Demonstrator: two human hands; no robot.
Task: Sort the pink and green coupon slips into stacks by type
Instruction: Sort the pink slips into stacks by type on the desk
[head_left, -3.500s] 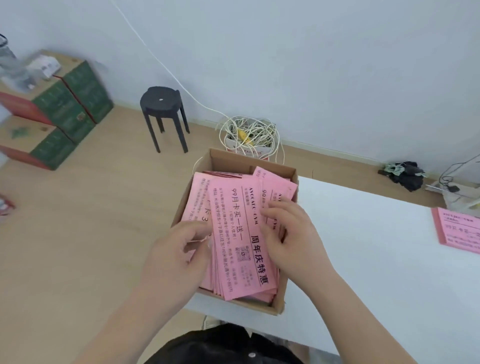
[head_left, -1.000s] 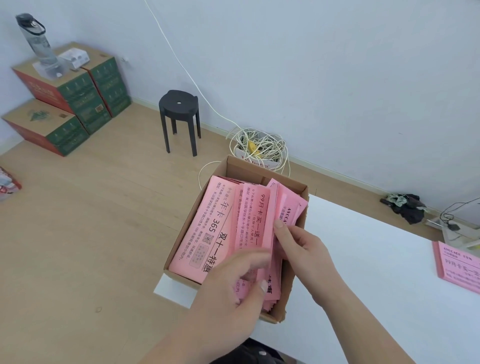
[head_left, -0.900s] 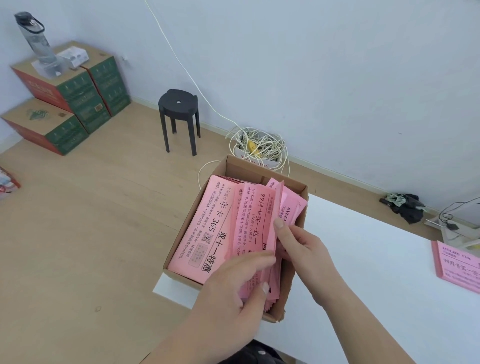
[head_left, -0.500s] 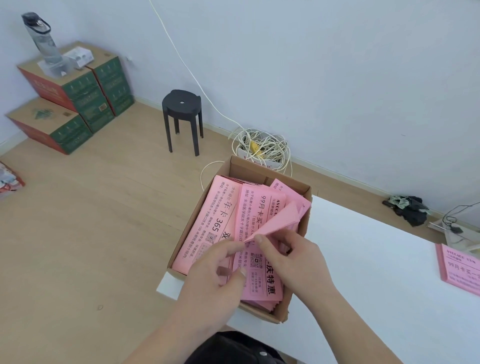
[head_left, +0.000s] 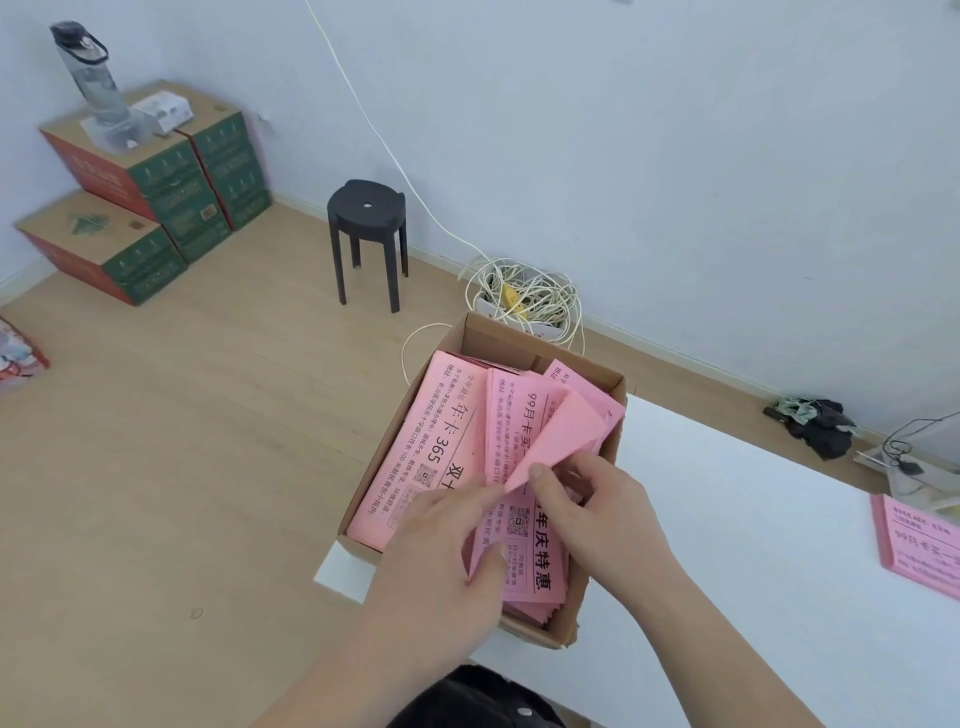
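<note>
White desk (head_left: 753, 545) corner carries an open brown cardboard box (head_left: 509, 340). Right grip (head_left: 608, 525) pinches 1 pink paper coupon slip (head_left: 561, 436), bent over since 1 s ago, its free end pointing far-right. Left grip (head_left: 441, 561) clasps the pink slip stack (head_left: 506, 415) in the box, long axis running toward the wall (head_left: 675, 156).

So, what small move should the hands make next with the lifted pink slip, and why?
Probably the right hand should draw the lifted slip clear of the box and turn it over. It pinches the slip near its lower end with only the blank back showing, so its type cannot be read yet, while the left hand grips the bundle in the box.
</note>
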